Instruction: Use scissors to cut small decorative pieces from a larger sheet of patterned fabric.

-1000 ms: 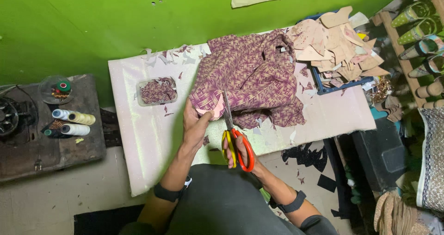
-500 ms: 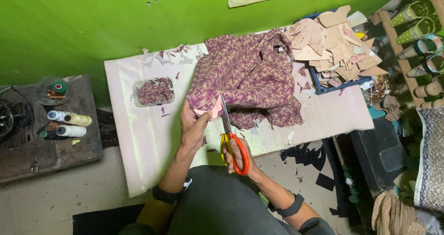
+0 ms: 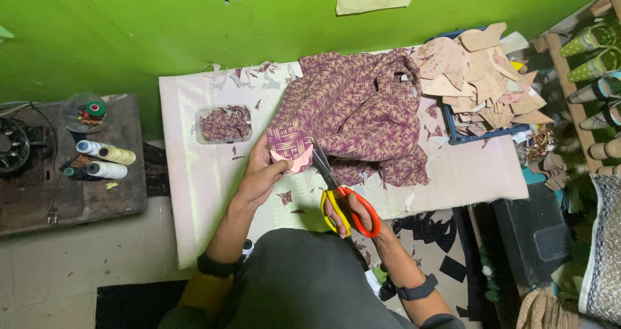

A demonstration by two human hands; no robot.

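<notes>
My left hand (image 3: 262,174) pinches a pink pattern piece (image 3: 292,159) against the near corner of a purple woven-print fabric (image 3: 362,109) that lies heaped on a white table (image 3: 194,174). My right hand (image 3: 352,216) grips scissors (image 3: 336,190) with one yellow and one red handle loop. Their blades point up and away from me into the fabric edge right beside the pink piece.
A clear tub of purple offcuts (image 3: 224,123) sits left of the fabric. A pile of tan pattern pieces (image 3: 482,76) fills a blue tray (image 3: 479,135) at the right. Thread spools (image 3: 103,161) lie on a dark stand at left. Shoes on a rack (image 3: 598,64) stand far right.
The scissors and my right hand have shifted slightly forward along the fabric edge. My left hand keeps its hold on the pink piece and the fabric.
</notes>
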